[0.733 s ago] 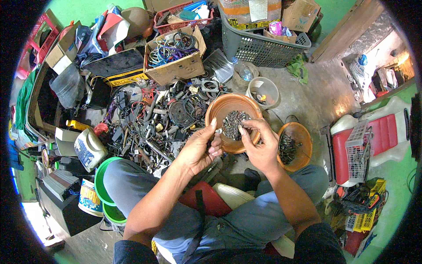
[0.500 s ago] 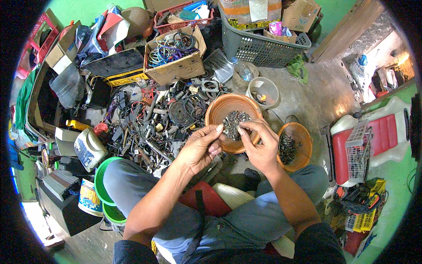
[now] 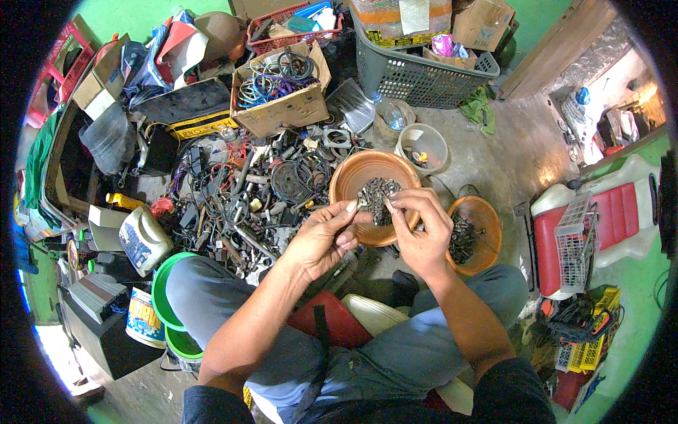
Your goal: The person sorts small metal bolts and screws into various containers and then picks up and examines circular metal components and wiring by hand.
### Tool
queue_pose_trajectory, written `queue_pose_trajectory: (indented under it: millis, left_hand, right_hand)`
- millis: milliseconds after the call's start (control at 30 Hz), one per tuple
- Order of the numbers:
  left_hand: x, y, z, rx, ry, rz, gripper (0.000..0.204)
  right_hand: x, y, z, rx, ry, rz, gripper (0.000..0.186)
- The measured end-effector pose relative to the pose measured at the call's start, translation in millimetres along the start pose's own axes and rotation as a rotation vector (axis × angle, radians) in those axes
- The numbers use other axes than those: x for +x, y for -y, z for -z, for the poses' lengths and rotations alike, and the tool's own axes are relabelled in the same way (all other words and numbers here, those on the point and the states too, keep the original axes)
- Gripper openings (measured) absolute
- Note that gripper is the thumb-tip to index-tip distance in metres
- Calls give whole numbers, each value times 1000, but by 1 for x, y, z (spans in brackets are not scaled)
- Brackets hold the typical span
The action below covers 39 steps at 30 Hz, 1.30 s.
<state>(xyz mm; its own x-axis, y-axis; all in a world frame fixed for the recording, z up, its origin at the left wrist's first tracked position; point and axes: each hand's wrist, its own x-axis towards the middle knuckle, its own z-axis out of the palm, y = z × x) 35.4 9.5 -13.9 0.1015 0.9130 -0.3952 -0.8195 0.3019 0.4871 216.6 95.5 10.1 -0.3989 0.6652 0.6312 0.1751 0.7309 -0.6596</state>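
From my end, the step in hand looks like fingertip work over small metal parts (image 3: 378,192) in the orange bowl (image 3: 347,177). The left hand (image 3: 323,237) and right hand (image 3: 424,230) each hold thumb and forefinger close (I can't tell around what); the next move calls for a light touch.

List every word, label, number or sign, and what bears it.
Printed wording is located here, not copied.
Yellow strip on black panel: dark lettering.
Round white plastic bucket: coloured lettering.
White plastic jug, blue label: too small to read.
Brown cardboard box, top right: blurred.
White plastic bag, far right: blue lettering.
Yellow tape, top centre: blurred.
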Motion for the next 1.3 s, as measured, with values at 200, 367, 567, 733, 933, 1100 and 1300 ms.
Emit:
queue_pose_trajectory:
  millis: [200, 367, 567, 733, 933, 1100, 1300]
  left_hand:
    - [0, 1, -3, 19, 30, 5, 21]
    - [0, 0, -3, 36, 35, 17, 22]
    - [0, -1, -4, 84, -18, 27, 20]
    - [-1, 0, -5, 113, -66, 25, 15]
    - [-1, 1, -4, 159, -69, 37, 17]
    - [-2, -4, -14, 62, -147, 11, 28]
    - [3, -5, -5, -35, -66, -75, 62]
  right_hand:
    - [-1, 0, 2, -8, 16, 20, 20]
    - [0, -1, 0, -33, 5, -84, 17]
    - [2, -2, -2, 11, 57, -168, 17]
    - [2, 6, -2, 126, 218, -121, 21]
    - [-1, 1, -2, 155, 269, -149, 19]
    - [-9, -4, -6, 173, 125, -301, 17]
    - [-10, -13, -7, 168, -20, -343, 22]
